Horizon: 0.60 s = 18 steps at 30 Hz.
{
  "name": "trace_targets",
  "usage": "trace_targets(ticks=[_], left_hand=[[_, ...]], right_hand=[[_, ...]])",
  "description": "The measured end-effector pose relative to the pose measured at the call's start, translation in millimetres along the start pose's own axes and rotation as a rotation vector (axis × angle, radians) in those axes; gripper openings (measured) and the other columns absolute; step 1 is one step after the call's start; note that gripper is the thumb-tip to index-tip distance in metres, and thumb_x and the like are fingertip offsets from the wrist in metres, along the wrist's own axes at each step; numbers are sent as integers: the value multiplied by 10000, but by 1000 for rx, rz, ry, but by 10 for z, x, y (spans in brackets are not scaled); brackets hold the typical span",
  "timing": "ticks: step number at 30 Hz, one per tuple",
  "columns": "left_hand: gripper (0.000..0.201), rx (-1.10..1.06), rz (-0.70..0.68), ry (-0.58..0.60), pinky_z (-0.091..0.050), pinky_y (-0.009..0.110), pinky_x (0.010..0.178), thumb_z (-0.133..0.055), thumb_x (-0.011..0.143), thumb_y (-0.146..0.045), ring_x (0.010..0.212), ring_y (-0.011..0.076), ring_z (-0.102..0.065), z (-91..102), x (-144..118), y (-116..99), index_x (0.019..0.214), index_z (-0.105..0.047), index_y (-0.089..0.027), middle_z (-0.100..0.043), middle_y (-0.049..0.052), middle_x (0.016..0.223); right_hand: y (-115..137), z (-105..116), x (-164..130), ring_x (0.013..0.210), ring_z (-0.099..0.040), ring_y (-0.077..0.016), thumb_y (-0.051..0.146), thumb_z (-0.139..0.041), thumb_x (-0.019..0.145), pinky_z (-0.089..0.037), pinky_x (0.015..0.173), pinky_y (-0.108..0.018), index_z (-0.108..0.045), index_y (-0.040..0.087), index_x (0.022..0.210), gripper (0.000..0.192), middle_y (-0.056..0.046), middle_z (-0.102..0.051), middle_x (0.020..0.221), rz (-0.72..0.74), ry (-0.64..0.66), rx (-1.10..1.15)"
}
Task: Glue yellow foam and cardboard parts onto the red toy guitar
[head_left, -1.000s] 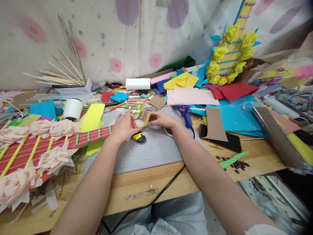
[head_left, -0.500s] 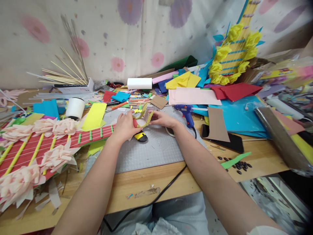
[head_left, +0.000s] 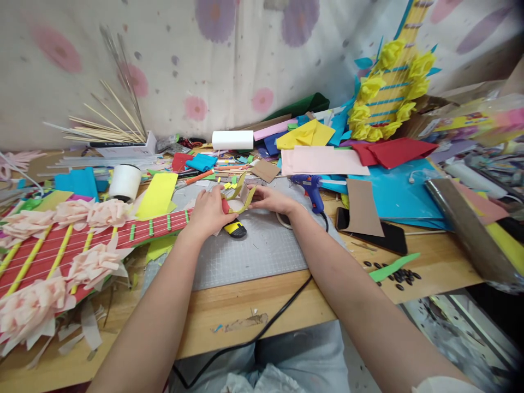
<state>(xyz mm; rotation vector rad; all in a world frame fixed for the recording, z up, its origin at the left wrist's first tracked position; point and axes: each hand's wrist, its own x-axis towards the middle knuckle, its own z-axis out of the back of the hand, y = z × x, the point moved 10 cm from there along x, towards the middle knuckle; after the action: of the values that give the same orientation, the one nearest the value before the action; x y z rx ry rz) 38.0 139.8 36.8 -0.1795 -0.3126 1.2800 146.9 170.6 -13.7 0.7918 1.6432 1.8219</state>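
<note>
A red craft guitar with pink paper petals lies at the left, its neck running to the middle of the grey cutting mat. My left hand is closed over the end of that neck, hiding part of it. Just past it, a yellow-green edged cardboard piece stands up in a curved shape. My right hand pinches this piece at its right side; the fingertips are partly hidden. A yellow and black utility knife rests on the mat beside my left hand.
A blue glue gun lies right of my right hand, its black cord trailing off the front edge. Further right are a phone under brown card and small black beads. A yellow-flowered guitar leans at the back.
</note>
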Motion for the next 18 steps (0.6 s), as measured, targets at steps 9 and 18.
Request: trace_targets(ticks=[9, 18], left_hand=[[841, -69, -40, -4, -254, 464, 1023, -688, 600, -525, 1149, 314, -493, 146, 72, -142, 1275, -376, -130, -600, 153, 1158], [721, -254, -21, 23, -412, 414, 881, -719, 581, -444, 1102, 293, -514, 133, 227, -317, 1189, -433, -184, -568, 119, 1174]], right_hand=[[36, -8, -21, 1145, -511, -189, 265, -741, 636, -374, 1016, -372, -493, 202, 1231, 648, -77, -547, 1248, 14, 11, 5], [86, -67, 17, 1166, -496, -191, 281, -739, 640, -368, 1019, -354, -522, 209, 1192, 597, -64, -548, 1249, 58, 54, 4]])
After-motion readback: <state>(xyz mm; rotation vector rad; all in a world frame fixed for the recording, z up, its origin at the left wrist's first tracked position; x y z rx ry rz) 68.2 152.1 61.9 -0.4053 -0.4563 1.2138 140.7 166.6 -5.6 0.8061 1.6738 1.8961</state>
